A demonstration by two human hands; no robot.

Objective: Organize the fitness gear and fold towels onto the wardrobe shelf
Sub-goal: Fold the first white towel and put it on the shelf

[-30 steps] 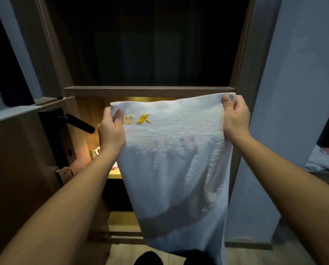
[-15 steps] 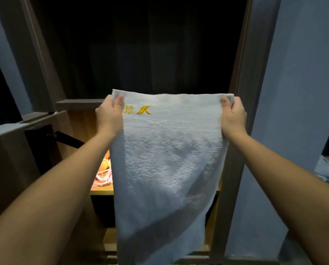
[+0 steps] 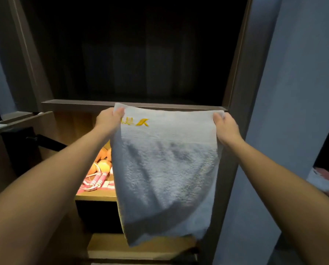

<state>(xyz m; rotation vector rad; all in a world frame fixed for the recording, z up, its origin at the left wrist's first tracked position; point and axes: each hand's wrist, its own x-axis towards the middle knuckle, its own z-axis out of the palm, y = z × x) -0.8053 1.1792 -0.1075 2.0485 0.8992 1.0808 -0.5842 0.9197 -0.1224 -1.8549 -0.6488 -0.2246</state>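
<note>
Since half a second ago our arms have reached further in, and the towel (image 3: 165, 169) has its lower hem swung up, where before it hung past the bottom of view. Our left hand (image 3: 108, 121) pinches one top corner and our right hand (image 3: 226, 129) the other, thumbs in front and fingers behind. That keeps the top edge taut and the yellow emblem (image 3: 138, 122) facing us. We judge this spread hold is meant to square the cloth before a fold.

The towel hangs in the air in front of the wardrobe, its top edge level with the front lip of the upper shelf (image 3: 73, 105); we cannot tell whether it touches. The dark bay above that lip shows nothing stored, so there looks to be room there. Below, the lit shelf (image 3: 95, 197) already holds a jump rope (image 3: 97, 179) and orange items (image 3: 102, 166) just left of the hanging cloth. Our right hand is near the right upright (image 3: 238, 73), and the door (image 3: 16, 150) stands open on the left, so sideways room is narrow.
</note>
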